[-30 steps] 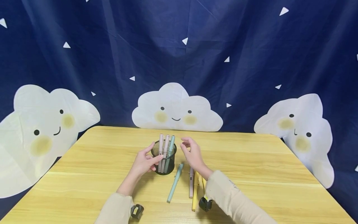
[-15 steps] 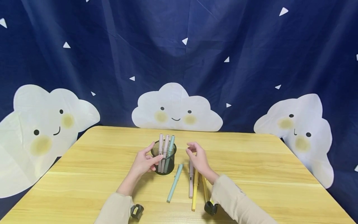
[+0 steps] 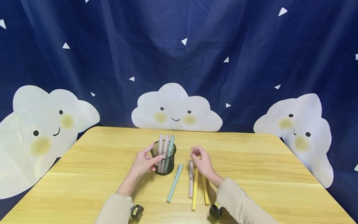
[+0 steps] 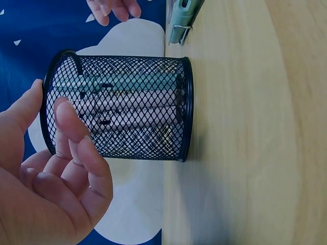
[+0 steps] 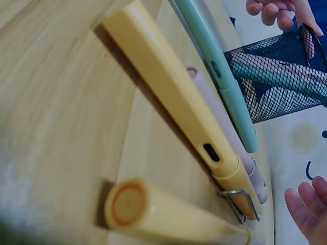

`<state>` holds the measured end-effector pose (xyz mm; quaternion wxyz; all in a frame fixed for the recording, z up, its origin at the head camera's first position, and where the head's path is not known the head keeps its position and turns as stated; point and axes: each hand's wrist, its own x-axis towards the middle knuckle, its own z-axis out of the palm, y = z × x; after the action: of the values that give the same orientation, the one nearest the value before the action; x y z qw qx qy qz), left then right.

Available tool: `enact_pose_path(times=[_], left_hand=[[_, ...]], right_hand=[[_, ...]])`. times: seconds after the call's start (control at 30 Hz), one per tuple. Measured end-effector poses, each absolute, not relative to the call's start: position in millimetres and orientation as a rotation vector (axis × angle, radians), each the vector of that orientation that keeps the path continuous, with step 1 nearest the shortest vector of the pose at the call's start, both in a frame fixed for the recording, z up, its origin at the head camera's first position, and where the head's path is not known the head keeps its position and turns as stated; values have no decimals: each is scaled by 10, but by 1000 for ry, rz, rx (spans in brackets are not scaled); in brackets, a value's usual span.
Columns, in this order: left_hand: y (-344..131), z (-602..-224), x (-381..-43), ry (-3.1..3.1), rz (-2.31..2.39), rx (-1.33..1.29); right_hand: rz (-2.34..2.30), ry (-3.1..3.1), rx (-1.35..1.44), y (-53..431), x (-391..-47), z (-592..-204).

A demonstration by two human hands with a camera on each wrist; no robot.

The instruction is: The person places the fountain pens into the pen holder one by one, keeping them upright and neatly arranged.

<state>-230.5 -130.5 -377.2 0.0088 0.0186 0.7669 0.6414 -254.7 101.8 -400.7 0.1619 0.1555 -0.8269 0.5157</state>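
A black mesh pen cup stands upright on the table. Two pink pens and a green pen poke out of it. My left hand holds the cup's rim between thumb and forefinger. My right hand, its fingers loosely bent and holding nothing, hovers above the far ends of the pens on the table. Those are a green pen, a pink pen, a yellow pen and a second yellow pen, partly hidden by my hand in the head view.
The wooden table reaches back to a dark blue curtain with white clouds. A black wrist mount sits by the left sleeve; another black mount is by the right sleeve.
My right hand has drawn away from the cup, rightward and toward me, uncovering more of the pink pen and the second yellow pen. My left hand stays at the cup.
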Motion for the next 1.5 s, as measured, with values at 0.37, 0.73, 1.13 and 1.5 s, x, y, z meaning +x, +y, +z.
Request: enact_pose_path(times=[0.37,0.73,1.13,1.5], left_hand=[[-1315,-3755,-2307,2404,1983,39],[-1315,-3733,-2302,2399,1987,21],[-1322,-3696,-2306,2390,1996,28],[-1321,-3666,-2308,2372,1993,14]], right_hand=[[1492,-2388,399,1179,-2510,-4068],[1519,-2414,358,1358,-2465,-4083],[1559,-2485,348,1504,-2421,-4117],[1642,-2613,392,1646,-2409,-4131]])
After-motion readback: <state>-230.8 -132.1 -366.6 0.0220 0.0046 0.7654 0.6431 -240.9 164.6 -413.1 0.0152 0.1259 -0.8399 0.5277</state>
